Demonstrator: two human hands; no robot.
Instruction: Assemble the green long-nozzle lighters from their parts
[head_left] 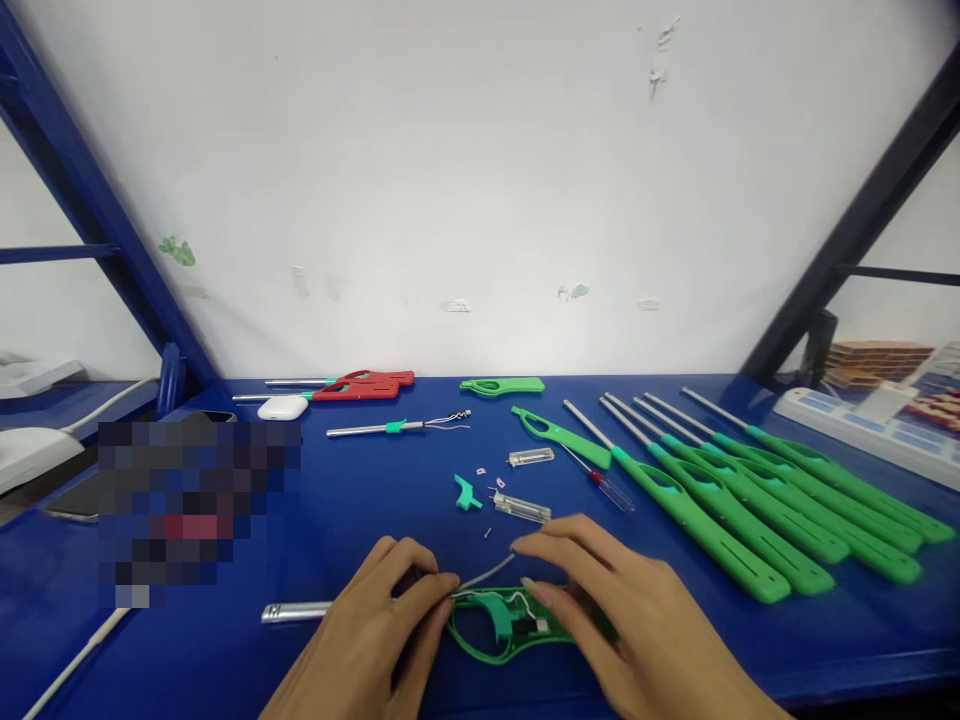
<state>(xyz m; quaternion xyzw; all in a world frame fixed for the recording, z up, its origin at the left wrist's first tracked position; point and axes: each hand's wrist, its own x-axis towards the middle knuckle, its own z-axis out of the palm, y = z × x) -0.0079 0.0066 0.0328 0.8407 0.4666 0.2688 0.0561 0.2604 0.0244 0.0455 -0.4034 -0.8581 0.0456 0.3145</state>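
Note:
An opened green gas lighter (491,657) lies near the table's front edge, its teal trigger (498,617) and inner parts exposed. Its metal tube (296,612) sticks out left, from beneath my left hand (397,610). Thumb and index finger of that hand are closed at the lighter's neck, where a pale wire (486,575) comes out. My right hand (607,595) covers the handle end, fingers apart; one fingertip is at the wire's free end and another digit is by the shell's upper edge. Beyond lie a loose teal trigger (466,494) and clear fuel tanks (523,508).
Several green lighters (705,520) lie in a row at right, beside a screwdriver (611,490) and a green half shell (562,437). Farther back are red lighters (356,390), a white case (283,407) and a tube with wires (397,427). A power strip (870,435) stands at right.

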